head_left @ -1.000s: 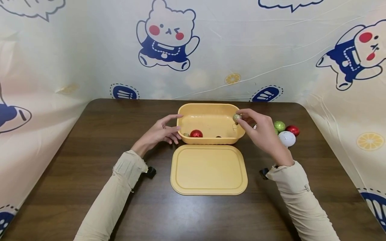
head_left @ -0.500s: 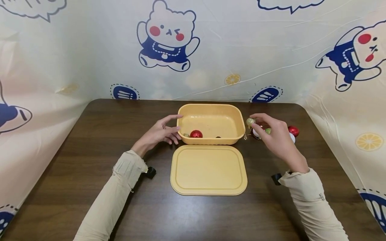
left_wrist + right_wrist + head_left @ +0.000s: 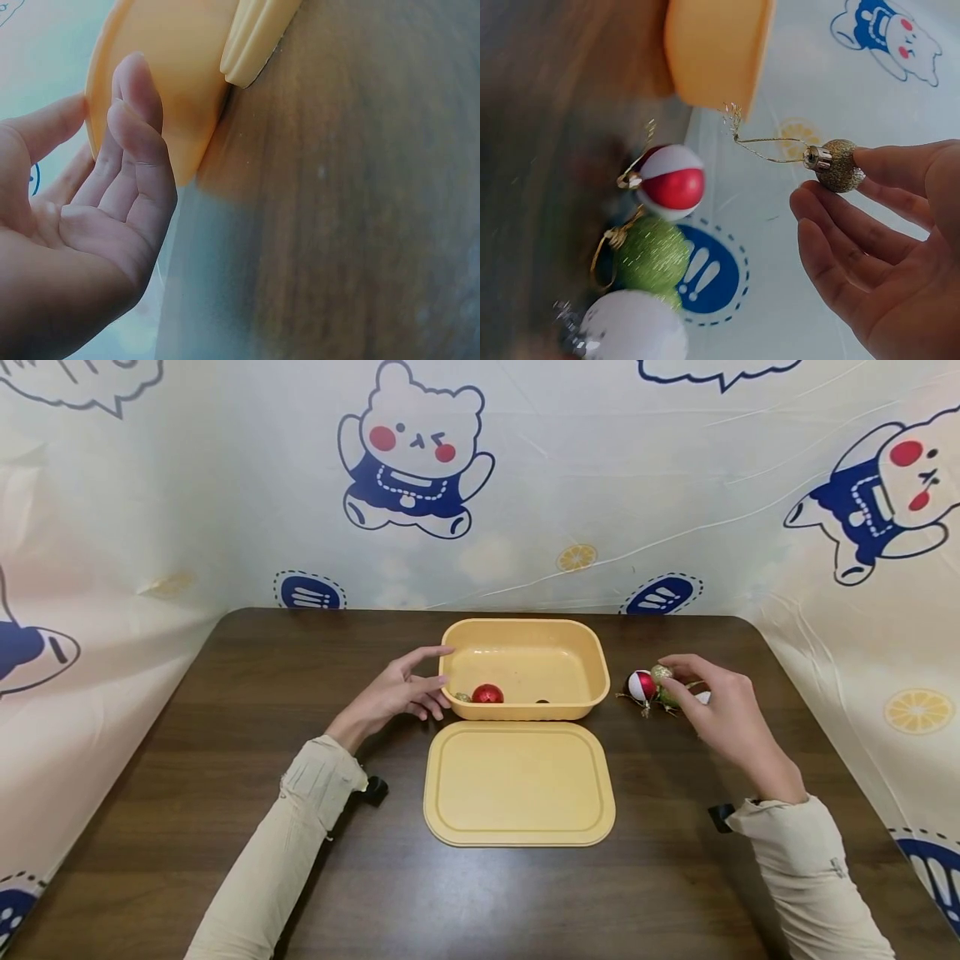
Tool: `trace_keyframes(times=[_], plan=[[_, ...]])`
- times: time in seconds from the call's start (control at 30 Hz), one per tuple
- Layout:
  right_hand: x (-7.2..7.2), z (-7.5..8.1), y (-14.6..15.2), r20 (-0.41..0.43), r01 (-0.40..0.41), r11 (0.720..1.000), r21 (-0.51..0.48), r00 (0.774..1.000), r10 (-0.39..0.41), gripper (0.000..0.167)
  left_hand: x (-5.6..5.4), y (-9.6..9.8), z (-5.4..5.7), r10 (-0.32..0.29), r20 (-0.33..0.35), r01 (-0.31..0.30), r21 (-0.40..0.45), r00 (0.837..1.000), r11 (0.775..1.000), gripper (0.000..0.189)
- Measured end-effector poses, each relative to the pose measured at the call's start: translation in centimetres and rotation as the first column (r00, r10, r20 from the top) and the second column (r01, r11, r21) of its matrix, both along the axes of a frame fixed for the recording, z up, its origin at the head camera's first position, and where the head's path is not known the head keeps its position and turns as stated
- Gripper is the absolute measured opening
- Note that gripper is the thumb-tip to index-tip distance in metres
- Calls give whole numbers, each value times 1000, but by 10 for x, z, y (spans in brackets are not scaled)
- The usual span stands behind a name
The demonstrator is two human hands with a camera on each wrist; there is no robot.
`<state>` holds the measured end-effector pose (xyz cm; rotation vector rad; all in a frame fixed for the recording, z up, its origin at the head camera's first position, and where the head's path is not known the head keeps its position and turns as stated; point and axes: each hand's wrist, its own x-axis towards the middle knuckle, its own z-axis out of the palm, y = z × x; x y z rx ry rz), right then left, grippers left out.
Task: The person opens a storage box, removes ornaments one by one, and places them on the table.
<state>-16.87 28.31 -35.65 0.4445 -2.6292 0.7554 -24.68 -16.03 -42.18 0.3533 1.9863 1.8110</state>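
Pinched between thumb and fingers of my right hand point(image 3: 720, 702) is a small gold glitter Christmas bauble point(image 3: 840, 166), its gold string loop trailing from the cap. It is held above a group of baubles: a red-and-white one point(image 3: 673, 181), a green glitter one point(image 3: 654, 253) and a white one point(image 3: 634, 330). My left hand point(image 3: 397, 689) rests its extended fingers against the left end of a yellow plastic box point(image 3: 525, 712). Inside the box lie a red bauble point(image 3: 488, 693), a small gold bauble point(image 3: 462, 697) and a small dark item point(image 3: 543, 701).
A flat yellow lid point(image 3: 519, 783) lies directly in front of the box on the dark wooden table point(image 3: 480, 902). Behind the table hangs a printed cloth point(image 3: 540, 485) with cartoon bears. The right hand partly covers the bauble group in the head view.
My right hand has moved right, from over the box's right rim to above the bauble group, still pinching the gold bauble. The left hand has stayed at the box.
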Motion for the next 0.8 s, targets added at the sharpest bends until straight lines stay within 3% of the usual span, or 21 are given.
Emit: trace_keyframes(times=[0.23, 0.57, 0.8], plan=[[3, -11, 13, 41, -28, 995, 92, 999, 24, 20, 0, 0, -2, -1, 0, 1, -1, 1000, 1000, 55], [6, -30, 24, 133, -33, 980, 194, 991, 7, 17, 0, -1, -2, 0, 6, 0, 9, 1000, 1000, 56], [7, -34, 29, 188, -20, 972, 236, 982, -25, 18, 0, -1, -2, -1, 5, 1, 13, 1000, 1000, 55]])
